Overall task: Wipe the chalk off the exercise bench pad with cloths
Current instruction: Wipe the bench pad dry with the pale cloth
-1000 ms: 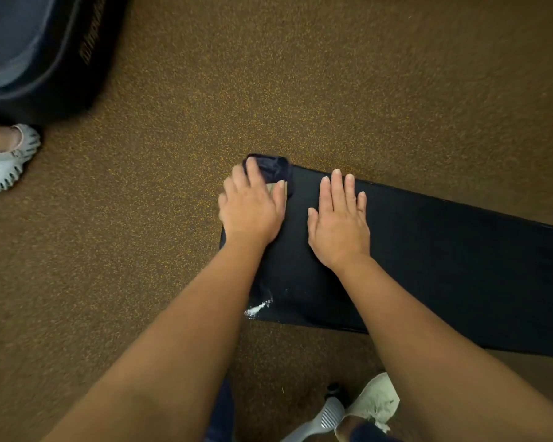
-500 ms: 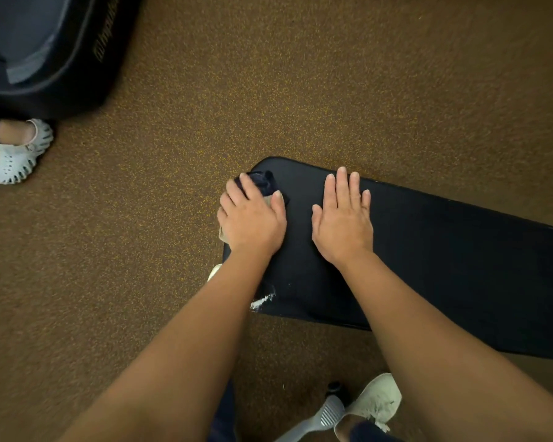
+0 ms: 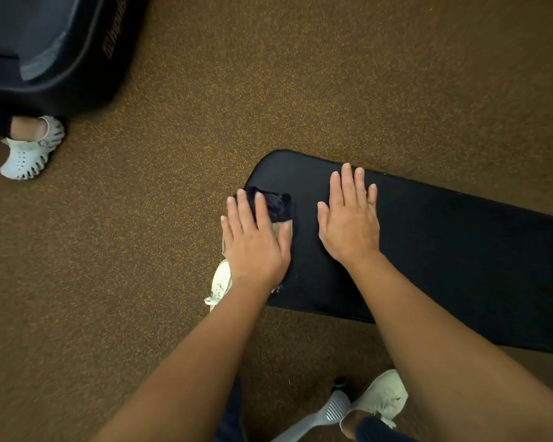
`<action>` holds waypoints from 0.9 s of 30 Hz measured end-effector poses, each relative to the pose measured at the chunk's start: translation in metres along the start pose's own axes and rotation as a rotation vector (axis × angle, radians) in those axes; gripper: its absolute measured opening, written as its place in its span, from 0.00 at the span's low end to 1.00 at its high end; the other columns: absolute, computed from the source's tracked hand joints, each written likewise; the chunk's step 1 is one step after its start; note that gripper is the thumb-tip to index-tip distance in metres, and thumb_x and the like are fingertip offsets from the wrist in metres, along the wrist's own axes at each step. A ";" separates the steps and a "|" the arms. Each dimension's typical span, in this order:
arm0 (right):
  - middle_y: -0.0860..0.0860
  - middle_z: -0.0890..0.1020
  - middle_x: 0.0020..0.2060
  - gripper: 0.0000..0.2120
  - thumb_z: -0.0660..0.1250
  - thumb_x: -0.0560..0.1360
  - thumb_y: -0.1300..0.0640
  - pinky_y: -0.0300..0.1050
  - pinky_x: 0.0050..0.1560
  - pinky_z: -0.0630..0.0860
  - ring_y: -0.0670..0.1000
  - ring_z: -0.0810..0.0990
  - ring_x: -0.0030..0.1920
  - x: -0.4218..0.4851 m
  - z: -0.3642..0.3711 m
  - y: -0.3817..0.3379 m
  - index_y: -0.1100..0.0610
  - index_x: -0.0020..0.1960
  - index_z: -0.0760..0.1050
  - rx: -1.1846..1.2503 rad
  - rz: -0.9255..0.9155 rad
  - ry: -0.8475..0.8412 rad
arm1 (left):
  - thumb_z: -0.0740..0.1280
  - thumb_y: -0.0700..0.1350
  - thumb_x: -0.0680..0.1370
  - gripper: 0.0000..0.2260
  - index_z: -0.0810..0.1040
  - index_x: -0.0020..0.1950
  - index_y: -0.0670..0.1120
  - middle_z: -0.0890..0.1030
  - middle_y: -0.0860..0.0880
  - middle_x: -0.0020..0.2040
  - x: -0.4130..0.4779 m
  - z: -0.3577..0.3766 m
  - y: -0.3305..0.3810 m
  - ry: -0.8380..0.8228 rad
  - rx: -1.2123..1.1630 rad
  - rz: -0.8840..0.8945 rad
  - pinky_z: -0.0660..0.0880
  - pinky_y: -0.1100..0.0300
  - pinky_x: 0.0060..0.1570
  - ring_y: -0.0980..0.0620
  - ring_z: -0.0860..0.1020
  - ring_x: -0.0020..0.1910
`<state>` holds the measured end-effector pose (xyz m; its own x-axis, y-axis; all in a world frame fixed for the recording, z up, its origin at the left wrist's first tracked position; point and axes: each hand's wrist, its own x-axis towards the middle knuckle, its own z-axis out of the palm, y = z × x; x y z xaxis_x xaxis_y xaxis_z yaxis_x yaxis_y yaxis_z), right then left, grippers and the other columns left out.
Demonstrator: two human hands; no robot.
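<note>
Floor [image 3: 300,90]: brown, grainy surface flecked with yellow, filling most of the view.
Bench pad [image 3: 460,266]: long black cushion with a smooth matte cover and a rounded left end, running off the right edge.
Machine base [image 3: 61,59]: dark, hard-shelled equipment in the upper left corner, with gold lettering too blurred to read.
Arms: both bare forearms reach forward from the bottom edge to the pad's left end.
Right hand [image 3: 348,224]: lies palm down on the bare pad, fingers straight and close together, gripping nothing.
Left hand [image 3: 256,244]: lies flat at the pad's left edge, fingers straight, pressing the cloth down rather than clutching it.
Cloth [image 3: 276,204]: crumpled dark navy fabric with a beige patch, showing past the left fingertips and beside the thumb.
Sneakers: one white lace-up [image 3: 221,282] shows just left of the left wrist, another [image 3: 383,397] between the forearms below.
Clog [image 3: 29,154]: white, perforated, on another person's foot beside the machine base.
Bench foot [image 3: 326,413]: grey ribbed metal piece near the lower sneaker.
Chalk [image 3: 278,288]: faint white specks on the pad beside the left wrist.
</note>
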<state>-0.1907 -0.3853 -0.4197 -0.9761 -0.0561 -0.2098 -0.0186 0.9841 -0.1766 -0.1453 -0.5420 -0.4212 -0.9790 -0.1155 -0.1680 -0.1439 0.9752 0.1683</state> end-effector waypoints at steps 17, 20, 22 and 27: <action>0.57 0.50 0.78 0.29 0.49 0.81 0.48 0.58 0.75 0.41 0.57 0.44 0.78 -0.019 0.003 0.001 0.60 0.78 0.50 0.006 -0.012 0.010 | 0.48 0.62 0.80 0.31 0.51 0.78 0.45 0.49 0.41 0.78 -0.021 -0.001 -0.014 -0.099 0.138 0.353 0.50 0.42 0.73 0.42 0.45 0.77; 0.56 0.49 0.78 0.29 0.48 0.82 0.48 0.57 0.75 0.41 0.57 0.43 0.78 -0.019 0.003 0.003 0.60 0.78 0.49 -0.005 -0.019 -0.002 | 0.46 0.62 0.80 0.32 0.48 0.78 0.46 0.46 0.42 0.78 0.007 -0.006 -0.031 -0.101 0.110 0.274 0.48 0.42 0.74 0.42 0.43 0.77; 0.56 0.48 0.78 0.29 0.48 0.82 0.47 0.57 0.75 0.40 0.57 0.42 0.78 -0.019 0.003 0.002 0.59 0.78 0.48 -0.009 -0.011 -0.010 | 0.47 0.61 0.80 0.31 0.47 0.78 0.45 0.46 0.40 0.78 0.018 -0.005 -0.018 -0.076 0.008 0.024 0.50 0.41 0.73 0.41 0.45 0.77; 0.56 0.45 0.78 0.29 0.46 0.82 0.47 0.56 0.75 0.38 0.56 0.40 0.77 -0.020 0.004 0.003 0.59 0.78 0.46 0.000 -0.015 -0.032 | 0.45 0.61 0.80 0.31 0.50 0.78 0.44 0.48 0.40 0.78 -0.018 -0.004 -0.012 -0.101 0.129 0.247 0.48 0.41 0.73 0.41 0.44 0.77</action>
<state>-0.1708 -0.3823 -0.4195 -0.9683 -0.0765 -0.2378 -0.0335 0.9831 -0.1799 -0.1263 -0.5525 -0.4168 -0.9618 0.1416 -0.2342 0.1231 0.9881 0.0921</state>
